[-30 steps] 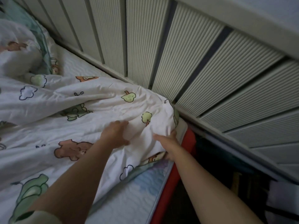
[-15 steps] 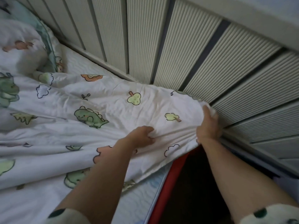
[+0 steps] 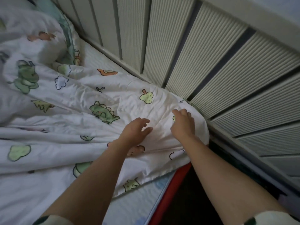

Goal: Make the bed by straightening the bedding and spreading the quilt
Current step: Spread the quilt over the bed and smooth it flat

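The quilt (image 3: 81, 127) lies over the bed with its far right corner just beside the slatted panel (image 3: 211, 62). Both hands are there holding nothing: the left hand (image 3: 134, 132) has loosely straight fingers, and the right hand (image 3: 183, 125) rests bent fingers on the cloth. Deep creases run across the left and a strip of mattress (image 3: 138, 203) shows at the near edge, so spreading looks partly done, smoothing left.

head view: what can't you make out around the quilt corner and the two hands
The quilt: head view, its left and near parts are cut off by the frame edges.
The right hand: fingertips hidden by the hand's own back; gripping or pressing, unclear.
The left hand: fingers motion-blurred; touching the quilt or just above, unclear.
The gap beside the red bed edge: too dark to read.
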The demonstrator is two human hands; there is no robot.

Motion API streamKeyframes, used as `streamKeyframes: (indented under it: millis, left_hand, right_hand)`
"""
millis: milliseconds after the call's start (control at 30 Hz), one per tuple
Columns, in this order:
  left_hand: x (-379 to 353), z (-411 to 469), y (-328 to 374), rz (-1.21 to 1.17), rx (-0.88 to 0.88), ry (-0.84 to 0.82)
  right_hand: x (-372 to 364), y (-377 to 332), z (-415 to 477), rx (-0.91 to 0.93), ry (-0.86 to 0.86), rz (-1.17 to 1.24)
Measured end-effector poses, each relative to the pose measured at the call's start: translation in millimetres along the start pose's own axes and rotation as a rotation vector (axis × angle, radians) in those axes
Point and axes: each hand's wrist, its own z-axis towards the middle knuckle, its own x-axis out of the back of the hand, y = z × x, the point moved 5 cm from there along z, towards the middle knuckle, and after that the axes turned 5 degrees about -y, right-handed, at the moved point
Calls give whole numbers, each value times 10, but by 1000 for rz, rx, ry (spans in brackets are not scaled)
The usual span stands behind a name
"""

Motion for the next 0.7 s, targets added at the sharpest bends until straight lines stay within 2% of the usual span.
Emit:
streamKeyframes:
  millis: [133, 333, 500, 633, 700]
  left_hand:
    - [415, -458, -492, 17, 49, 246]
    - [902, -1800, -1662, 62, 277, 470]
    - [876, -3050, -2517, 76, 436, 462]
    - [691, -3868, -3037, 98, 540, 374]
    - [582, -4104, -3227, 113, 536, 309]
  right_hand:
    - [-97, -842, -220, 309, 115, 90]
    - [-606, -2419, -1126, 795, 71, 116]
    - [-1212, -3209, -2047, 1046, -36, 63]
    - [-1759, -3598, -2665, 1130, -164, -31]
    - [-1959, -3704, -2863, 1145, -182, -132]
